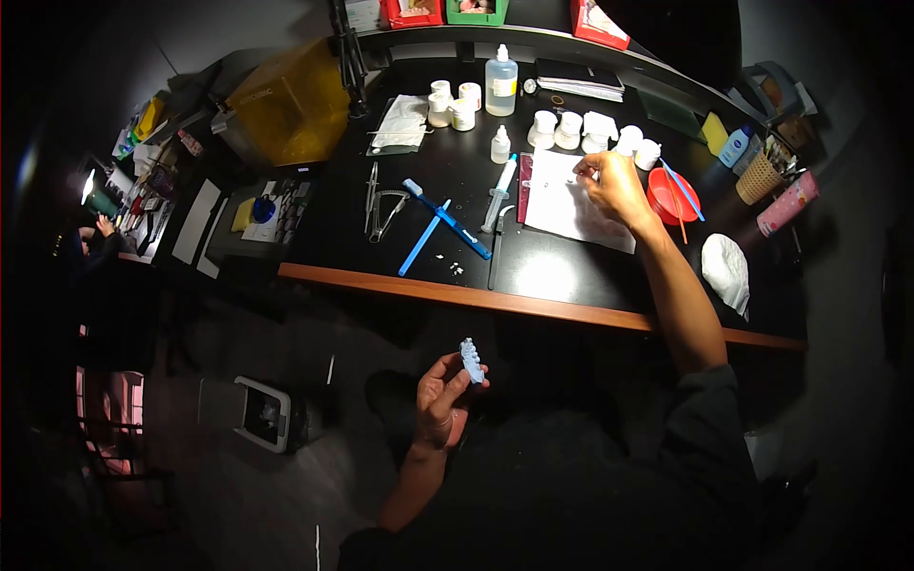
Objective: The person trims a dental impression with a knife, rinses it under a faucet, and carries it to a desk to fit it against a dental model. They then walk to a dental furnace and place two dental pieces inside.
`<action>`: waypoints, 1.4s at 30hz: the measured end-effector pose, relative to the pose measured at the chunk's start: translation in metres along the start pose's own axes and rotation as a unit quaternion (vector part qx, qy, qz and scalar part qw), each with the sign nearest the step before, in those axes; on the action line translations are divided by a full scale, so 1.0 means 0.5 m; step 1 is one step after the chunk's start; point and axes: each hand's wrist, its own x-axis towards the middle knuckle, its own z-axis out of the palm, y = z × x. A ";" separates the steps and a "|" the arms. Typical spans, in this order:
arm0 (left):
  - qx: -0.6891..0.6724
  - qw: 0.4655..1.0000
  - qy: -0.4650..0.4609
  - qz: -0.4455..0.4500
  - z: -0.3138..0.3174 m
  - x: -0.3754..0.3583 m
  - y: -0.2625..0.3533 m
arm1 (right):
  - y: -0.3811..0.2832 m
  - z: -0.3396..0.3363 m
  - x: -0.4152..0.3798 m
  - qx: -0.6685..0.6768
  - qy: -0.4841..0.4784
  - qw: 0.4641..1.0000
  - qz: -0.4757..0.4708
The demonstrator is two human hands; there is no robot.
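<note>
Below the table edge, my left hand (pixel 441 398) grips a pale blue dental model (pixel 470 361) with a row of tooth shapes, between thumb and fingers. My right hand (pixel 614 186) hovers over a white paper sheet (pixel 562 211), its thumb and fingertips pinched together. Whatever lies between those fingertips is too small to make out. White jars (pixel 567 131) stand just behind that hand. To its right is a red bowl (pixel 673 196) with a blue-handled stick (pixel 682 187) across it. A syringe (pixel 499 194) and a thin dark tool (pixel 496 255) lie left of the sheet.
Two blue toothbrushes (pixel 447 221) lie crossed near white crumbs (pixel 457 269). A large dropper bottle (pixel 501 84) and a small one (pixel 501 145) stand behind. Crumpled white tissue (pixel 725 271) sits at right. The wooden edge (pixel 457 295) borders the black table. Another person's hand (pixel 105 226) shows far left.
</note>
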 end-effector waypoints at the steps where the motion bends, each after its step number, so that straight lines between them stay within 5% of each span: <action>1: 0.001 1.000 0.010 0.004 0.000 0.000 0.001 | 0.011 0.010 0.014 0.008 -0.015 1.000 0.001; 5: -0.009 1.000 0.022 0.000 -0.004 0.002 0.012 | 0.042 0.052 0.035 0.000 0.003 0.999 -0.038; 17: -0.016 1.000 0.009 0.023 -0.001 -0.005 0.034 | 0.016 0.064 0.023 0.004 -0.048 0.996 0.074; 26: -0.092 0.996 -0.005 -0.003 -0.001 -0.012 0.038 | 0.068 0.082 0.034 -0.082 -0.019 0.996 0.040; 42: -0.151 0.988 -0.006 -0.030 0.000 -0.014 0.041 | 0.029 0.057 0.016 0.016 -0.042 0.993 0.106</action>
